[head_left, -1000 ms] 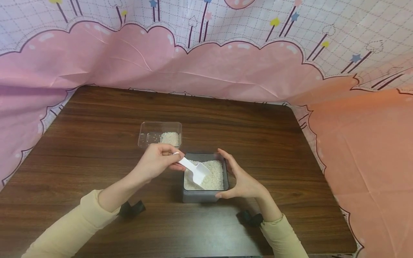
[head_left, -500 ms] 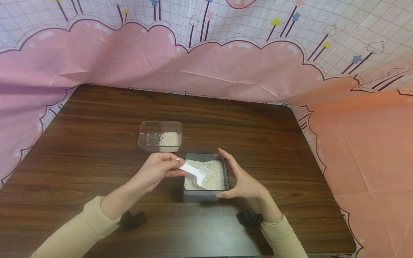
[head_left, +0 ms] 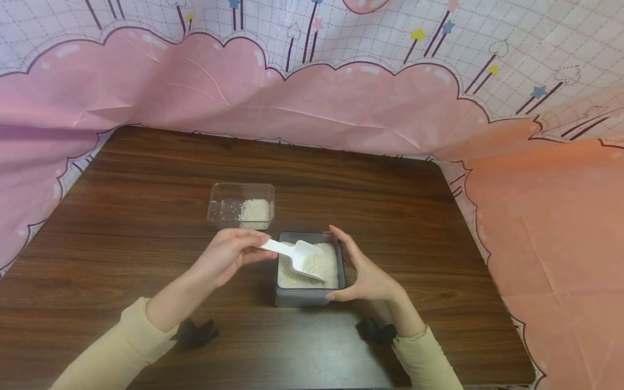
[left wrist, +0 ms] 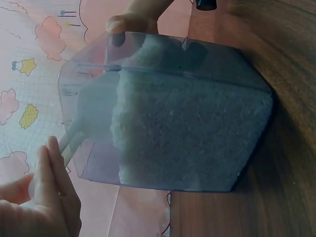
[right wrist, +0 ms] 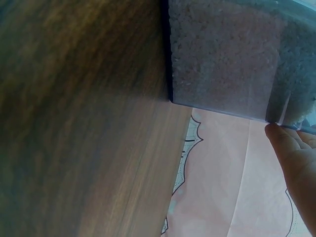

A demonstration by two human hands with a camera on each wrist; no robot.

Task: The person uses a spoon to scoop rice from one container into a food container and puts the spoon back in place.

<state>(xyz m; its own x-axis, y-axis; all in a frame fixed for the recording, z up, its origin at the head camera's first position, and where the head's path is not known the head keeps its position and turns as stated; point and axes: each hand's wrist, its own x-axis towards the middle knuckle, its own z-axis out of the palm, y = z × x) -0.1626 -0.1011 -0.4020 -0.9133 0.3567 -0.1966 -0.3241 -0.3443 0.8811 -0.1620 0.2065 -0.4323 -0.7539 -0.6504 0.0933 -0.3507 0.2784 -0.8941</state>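
Note:
My left hand (head_left: pixel 229 254) pinches the handle of a white scoop (head_left: pixel 299 252) between thumb and fingers. The scoop's bowl holds some rice and lies over the rice (head_left: pixel 288 279) in a grey see-through container (head_left: pixel 302 299). Through the wall in the left wrist view, the scoop (left wrist: pixel 96 106) shows above the rice surface, inside the rim. My right hand (head_left: pixel 365 276) grips the container's right side, thumb at the near corner and fingers at the far one. In the right wrist view, fingertips (right wrist: pixel 274 131) rest against the wall near the rim.
Behind and left of the container, a shallow clear box (head_left: pixel 223 210) holds a small heap of rice at its right end, with scattered grains beside it. Everything stands on a dark wooden table (head_left: pixel 370 195). A patterned pink cloth (head_left: pixel 317 103) hangs around the table's back and sides.
The left hand first came lower, then drew slightly left. The scoop's bowl has turned flatter and higher, with rice now in it. The right hand keeps its grip on the container.

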